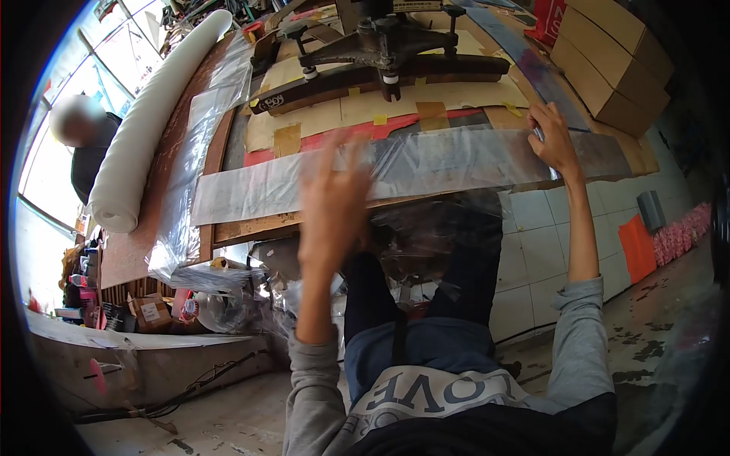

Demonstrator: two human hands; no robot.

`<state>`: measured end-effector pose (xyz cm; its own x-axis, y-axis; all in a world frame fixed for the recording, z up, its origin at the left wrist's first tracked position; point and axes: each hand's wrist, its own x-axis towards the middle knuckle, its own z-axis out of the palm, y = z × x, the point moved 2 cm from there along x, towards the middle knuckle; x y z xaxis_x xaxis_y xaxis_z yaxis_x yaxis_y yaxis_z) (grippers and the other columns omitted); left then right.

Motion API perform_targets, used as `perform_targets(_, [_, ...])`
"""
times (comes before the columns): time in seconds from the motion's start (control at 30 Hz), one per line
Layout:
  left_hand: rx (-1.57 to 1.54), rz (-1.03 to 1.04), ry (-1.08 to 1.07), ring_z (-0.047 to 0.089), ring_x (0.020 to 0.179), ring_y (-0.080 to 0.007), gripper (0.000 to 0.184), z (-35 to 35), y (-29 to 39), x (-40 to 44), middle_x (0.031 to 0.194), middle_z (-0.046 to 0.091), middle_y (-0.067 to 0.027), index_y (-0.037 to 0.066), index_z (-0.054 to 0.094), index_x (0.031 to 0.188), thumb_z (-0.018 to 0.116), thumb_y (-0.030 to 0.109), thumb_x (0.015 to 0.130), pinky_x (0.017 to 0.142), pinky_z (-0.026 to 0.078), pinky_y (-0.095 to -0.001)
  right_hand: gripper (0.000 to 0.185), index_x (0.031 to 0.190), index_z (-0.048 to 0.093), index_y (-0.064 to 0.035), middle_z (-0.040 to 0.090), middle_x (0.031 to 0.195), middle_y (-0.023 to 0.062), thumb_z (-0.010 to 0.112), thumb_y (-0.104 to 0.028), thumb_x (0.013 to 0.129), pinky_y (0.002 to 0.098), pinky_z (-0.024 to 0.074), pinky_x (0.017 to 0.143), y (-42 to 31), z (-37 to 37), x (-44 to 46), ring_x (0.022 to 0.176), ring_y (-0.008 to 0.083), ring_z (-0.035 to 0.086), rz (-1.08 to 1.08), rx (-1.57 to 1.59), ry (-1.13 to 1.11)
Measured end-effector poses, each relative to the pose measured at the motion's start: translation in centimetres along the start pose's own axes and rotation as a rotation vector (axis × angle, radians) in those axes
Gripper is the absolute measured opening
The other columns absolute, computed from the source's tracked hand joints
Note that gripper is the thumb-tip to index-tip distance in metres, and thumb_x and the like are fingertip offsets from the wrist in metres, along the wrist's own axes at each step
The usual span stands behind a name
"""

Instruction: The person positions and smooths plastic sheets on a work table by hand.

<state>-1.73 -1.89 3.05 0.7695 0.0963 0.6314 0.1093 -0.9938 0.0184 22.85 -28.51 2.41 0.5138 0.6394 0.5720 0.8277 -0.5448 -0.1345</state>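
Observation:
My left hand point(334, 201) is raised over the near edge of the work table, in front of a long strip of clear plastic film point(255, 190). Motion smears its fingers, so their grip is not clear. At the right part of the strip, my right hand point(555, 140) is closed around a small, dark, shiny object point(540, 133) that I cannot identify. Past the film lie a red sheet point(323, 138) and a tan board point(342, 112) with patches of brown tape. A heavy dark metal press head point(388, 45) with a curved bar stands above the board.
A large white roll point(156, 129) lies along the table's left side, beside crumpled clear plastic point(179, 197). Cardboard boxes point(608, 64) are stacked at the back right. Another person point(91, 144) is at the far left. Pink fluffy material point(680, 237) lies on the right.

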Motion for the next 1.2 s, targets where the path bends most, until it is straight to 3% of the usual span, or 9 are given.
perform_targets(0.1, [-0.44, 0.262, 0.044, 0.045, 0.12, -0.0288, 0.04, 3.7, 8.4, 2.5, 0.128, 0.047, -0.0118, 0.013, 0.052, 0.122, 0.059, 0.02, 0.084, 0.1, 0.035, -0.0483, 0.01, 0.072, 0.048, -0.0036, 0.049, 0.073, 0.0087, 0.052, -0.01, 0.066, 0.0361, 0.0349, 0.069, 1.3, 0.5, -0.2, 0.077, 0.028, 0.044, 0.016, 0.042, 0.031])
perform_targets(0.17, [-0.554, 0.244, -0.104, 0.041, 0.124, -0.0352, 0.043, 6.8, 11.0, 2.9, 0.131, 0.044, -0.013, 0.015, 0.047, 0.126, 0.057, 0.021, 0.085, 0.101, 0.033, -0.054, 0.011, 0.071, 0.05, -0.0036, 0.05, 0.071, 0.0082, 0.053, -0.014, 0.068, 0.037, 0.0345, 0.07, 3.6, 0.9, -0.4, 0.078, 0.0272, 0.044, 0.088, 0.18, 0.03])
perform_targets(0.3, [-0.405, 0.192, -0.119, 0.037, 0.125, -0.0382, 0.041, 8.3, 12.0, 1.9, 0.133, 0.041, -0.0116, 0.017, 0.047, 0.126, 0.056, 0.02, 0.086, 0.096, 0.029, -0.0658, 0.015, 0.069, 0.05, -0.0038, 0.051, 0.069, 0.0064, 0.053, -0.018, 0.07, 0.0378, 0.032, 0.074, 7.0, 0.5, -1.7, 0.078, 0.0251, 0.045, 0.144, 0.096, 0.009])
perform_targets(0.57, [-0.397, 0.201, -0.14, 0.037, 0.126, -0.0376, 0.041, 8.2, 11.9, 1.9, 0.132, 0.041, -0.0107, 0.016, 0.046, 0.126, 0.056, 0.02, 0.087, 0.097, 0.028, -0.066, 0.011, 0.067, 0.049, -0.0062, 0.049, 0.067, 0.003, 0.052, -0.017, 0.066, 0.0373, 0.0304, 0.081, 8.7, -1.8, -2.5, 0.079, 0.023, 0.045, -0.045, -0.083, 0.009])
perform_targets(0.77, [-0.369, 0.204, -0.112, 0.037, 0.126, -0.0368, 0.041, 8.4, 12.0, 2.0, 0.131, 0.041, -0.01, 0.016, 0.045, 0.126, 0.057, 0.02, 0.086, 0.096, 0.029, -0.0661, 0.009, 0.067, 0.049, -0.0077, 0.048, 0.067, 0.0034, 0.052, -0.015, 0.064, 0.0394, 0.0309, 0.087, 10.5, -3.9, -4.3, 0.08, 0.0232, 0.046, -0.038, -0.278, 0.034])
perform_targets(0.97, [-0.366, 0.206, -0.104, 0.037, 0.126, -0.0371, 0.042, 8.6, 12.1, 1.9, 0.132, 0.04, -0.0098, 0.015, 0.045, 0.125, 0.057, 0.02, 0.086, 0.096, 0.029, -0.0667, 0.017, 0.078, 0.054, -0.0077, 0.058, 0.08, 0.0052, 0.055, -0.024, 0.074, 0.0494, 0.0349, 0.088, 17.1, -6.7, -7.3, 0.091, 0.0254, 0.051, 0.352, -0.673, -0.061])
perform_targets(1.07, [-0.36, 0.206, -0.109, 0.036, 0.126, -0.0374, 0.042, 8.4, 12.1, 1.8, 0.132, 0.04, -0.0098, 0.015, 0.045, 0.126, 0.057, 0.02, 0.086, 0.095, 0.029, -0.067, 0.026, 0.09, 0.059, -0.0073, 0.062, 0.097, 0.0073, 0.054, -0.031, 0.08, 0.0543, 0.0382, 0.086, 17.7, -7.7, -8.6, 0.102, 0.027, 0.053, 0.54, -0.883, -0.041])
perform_targets(1.1, [-0.357, 0.207, -0.113, 0.036, 0.126, -0.0374, 0.042, 8.3, 12.1, 1.8, 0.132, 0.04, -0.0098, 0.015, 0.045, 0.126, 0.057, 0.021, 0.086, 0.095, 0.029, -0.0671, 0.031, 0.099, 0.061, -0.0077, 0.061, 0.109, 0.0085, 0.052, -0.033, 0.084, 0.0573, 0.0392, 0.086, 16.9, -7.9, -8.6, 0.108, 0.0283, 0.052, 0.673, -0.936, -0.058])
perform_targets(1.2, [-0.336, 0.219, -0.103, 0.035, 0.126, -0.0376, 0.043, 8.6, 12.1, 1.8, 0.132, 0.04, -0.0097, 0.015, 0.045, 0.127, 0.057, 0.021, 0.086, 0.096, 0.028, -0.067, 0.026, 0.1, 0.061, -0.0078, 0.061, 0.106, 0.0082, 0.055, -0.026, 0.082, 0.0558, 0.0399, 0.087, 17.1, -8.1, -9.2, 0.106, 0.0267, 0.053, 0.711, -1.017, -0.015])
